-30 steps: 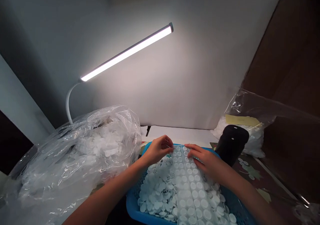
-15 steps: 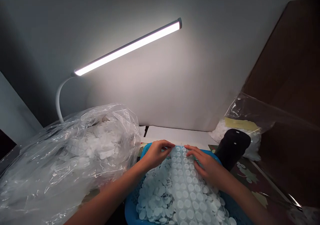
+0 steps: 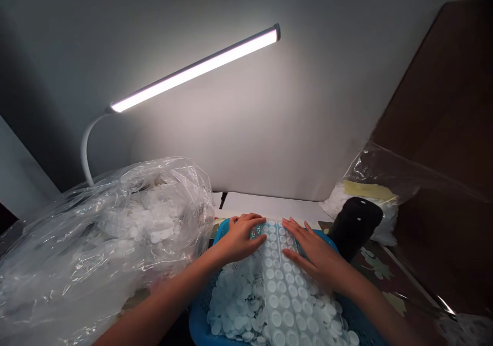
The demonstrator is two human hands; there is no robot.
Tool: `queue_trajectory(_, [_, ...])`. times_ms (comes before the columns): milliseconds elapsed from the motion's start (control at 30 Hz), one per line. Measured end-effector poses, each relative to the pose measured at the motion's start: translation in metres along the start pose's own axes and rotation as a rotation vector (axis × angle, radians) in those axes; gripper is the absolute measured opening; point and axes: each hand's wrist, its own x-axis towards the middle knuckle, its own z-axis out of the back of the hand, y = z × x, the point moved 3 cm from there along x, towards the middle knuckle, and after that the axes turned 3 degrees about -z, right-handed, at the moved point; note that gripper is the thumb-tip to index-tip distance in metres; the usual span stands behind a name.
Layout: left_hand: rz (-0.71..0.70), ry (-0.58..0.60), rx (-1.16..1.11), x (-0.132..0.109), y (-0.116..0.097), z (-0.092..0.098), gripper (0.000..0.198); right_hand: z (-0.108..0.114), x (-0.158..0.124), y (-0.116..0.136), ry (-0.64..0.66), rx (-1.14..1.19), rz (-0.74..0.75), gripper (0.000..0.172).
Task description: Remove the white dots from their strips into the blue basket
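Observation:
A long translucent strip (image 3: 283, 287) with rows of round white discs lies lengthwise over a blue basket (image 3: 198, 318). Loose white discs (image 3: 234, 302) fill the basket on both sides of the strip. My left hand (image 3: 243, 237) rests at the strip's far left edge, thumb and fingers apart, holding nothing. On the opposite edge, my right hand (image 3: 314, 251) lies with spread fingers touching the discs. Part of the basket's far rim is hidden behind my hands.
At the left, a large clear plastic bag (image 3: 154, 217) holds white pieces. A lit lamp (image 3: 196, 71) hangs above. On the right stand a black cylindrical object (image 3: 356, 225) and another bag (image 3: 387, 217) with a yellow label. A patterned cloth (image 3: 379, 271) covers the table.
Both hands have opened wider, with their thumbs moved away from the fingers and nearer along the strip's edges. The whole view has shifted slightly.

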Motion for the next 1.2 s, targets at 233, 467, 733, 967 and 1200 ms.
queue_trajectory(233, [-0.054, 0.02, 0.088, 0.0, 0.005, -0.002, 0.036, -0.001, 0.002, -0.001, 0.006, -0.065, -0.025, 0.059])
queue_trajectory(467, [-0.052, 0.065, 0.156, 0.006, 0.006, -0.003, 0.035, 0.007, 0.006, 0.003, 0.002, 0.002, -0.041, 0.052])
queue_trajectory(733, [-0.033, 0.103, 0.253, 0.015, 0.007, -0.007, 0.039, 0.008, 0.018, 0.001, 0.004, 0.042, -0.049, 0.046])
queue_trajectory(967, [-0.051, 0.098, 0.36, 0.017, 0.011, -0.012, 0.039, 0.029, -0.002, 0.023, -0.129, 0.028, -0.077, 0.043])
queue_trajectory(1200, [-0.074, 0.119, 0.384, 0.017, 0.013, -0.013, 0.036, 0.026, -0.112, 0.097, -0.055, -0.057, 0.224, 0.008])
